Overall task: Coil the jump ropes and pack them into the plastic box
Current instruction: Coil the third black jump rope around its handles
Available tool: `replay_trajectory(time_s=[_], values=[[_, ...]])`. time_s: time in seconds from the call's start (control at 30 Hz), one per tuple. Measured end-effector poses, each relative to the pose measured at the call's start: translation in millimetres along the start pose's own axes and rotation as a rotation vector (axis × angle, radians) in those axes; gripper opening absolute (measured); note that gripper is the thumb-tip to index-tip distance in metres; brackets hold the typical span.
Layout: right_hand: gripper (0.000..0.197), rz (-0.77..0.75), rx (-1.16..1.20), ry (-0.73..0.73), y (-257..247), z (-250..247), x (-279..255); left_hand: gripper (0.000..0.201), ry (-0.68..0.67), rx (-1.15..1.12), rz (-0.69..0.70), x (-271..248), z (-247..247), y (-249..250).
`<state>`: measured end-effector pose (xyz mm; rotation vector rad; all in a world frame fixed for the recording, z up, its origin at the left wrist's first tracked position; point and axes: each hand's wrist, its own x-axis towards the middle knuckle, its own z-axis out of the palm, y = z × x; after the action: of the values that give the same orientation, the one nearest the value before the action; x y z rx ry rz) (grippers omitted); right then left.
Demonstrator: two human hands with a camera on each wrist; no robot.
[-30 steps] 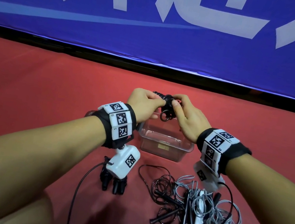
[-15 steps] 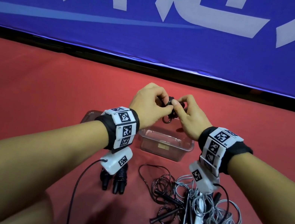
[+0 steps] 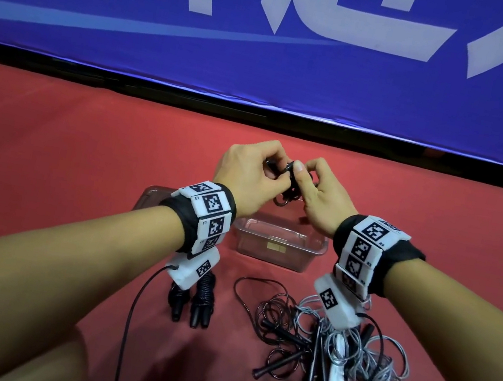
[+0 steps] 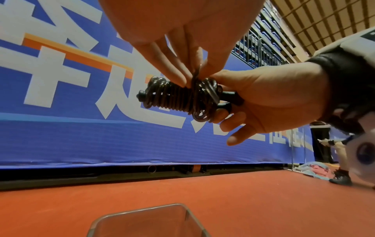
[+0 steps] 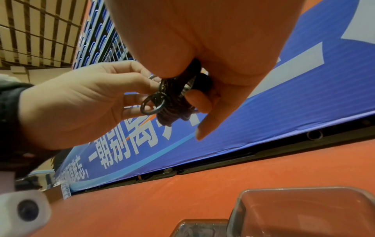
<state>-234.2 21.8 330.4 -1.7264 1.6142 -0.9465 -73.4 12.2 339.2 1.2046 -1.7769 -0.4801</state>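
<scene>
Black jump rope bundle [image 4: 178, 97], cord wound tight around its handles, is held in the air above the clear plastic box [image 3: 279, 245], between both hands. Right hand [image 4: 274, 102] curls around the handle end, thumb on top of the coil, little finger sticking out loose. Left hand [image 3: 246, 176] pinches a strand of cord at the top of the coil with thumb and fingertips [image 4: 182, 75]; a small loop of cord [image 5: 152, 104] hangs off the bundle's left-hand side. Box sits open on the red floor [image 3: 48, 154], its lid [image 3: 155, 197] flat just left of it, partly behind the left wrist. Nearer the person: a wound black rope bundle [image 3: 204, 299] lying on the floor below the left wrist camera, and to its right a loose tangle of black and grey ropes [image 3: 333, 349] with several black handles poking out. Blue banner [image 3: 266, 58] with white characters runs along the far edge of the floor.
</scene>
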Motion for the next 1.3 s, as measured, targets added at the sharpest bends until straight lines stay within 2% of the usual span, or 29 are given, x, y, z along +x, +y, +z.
replay_trajectory(time_s=[0.1,0.27,0.47,0.53,0.73,0.83,0.9,1.0,1.13,1.3], values=[[0.046,0.01,0.001,-0.002,5.3,-0.8,1.5,0.014,-0.02,-0.015,-0.051,2.1,-1.3,0.5],[0.054,0.008,-0.038,-0.001,12.9,-2.9,4.3,0.009,-0.125,0.017,-0.056,7.7,-5.1,2.8],[0.043,0.01,-0.093,-0.006,18.6,-1.2,8.1,0.017,-0.162,-0.013,-0.108,9.6,-2.1,-4.4],[0.039,0.017,-0.097,0.016,17.0,-1.0,8.8,0.011,-0.17,0.021,-0.091,9.3,-0.8,-6.4],[0.045,0.007,-0.108,0.011,17.7,-1.1,7.5,0.01,-0.263,0.234,0.008,7.2,-1.0,-3.4],[0.04,0.002,-0.112,0.004,12.7,-0.4,5.5,0.001,-0.199,0.282,-0.053,3.0,0.4,-2.5],[0.04,-0.013,-0.11,0.005,9.6,-0.8,5.3,0.001,-0.101,0.195,-0.161,4.9,0.6,-3.9],[0.037,-0.026,-0.109,-0.011,7.3,-1.0,4.7,0.016,0.031,0.03,-0.297,12.7,-1.0,-9.4],[0.038,-0.059,-0.153,-0.03,7.2,-1.3,3.8,0.027,0.032,-0.119,-0.374,16.9,-2.8,-15.2],[0.042,-0.121,-0.265,-0.093,7.1,-1.5,3.4,0.02,0.017,-0.159,-0.417,19.5,-7.1,-25.0]])
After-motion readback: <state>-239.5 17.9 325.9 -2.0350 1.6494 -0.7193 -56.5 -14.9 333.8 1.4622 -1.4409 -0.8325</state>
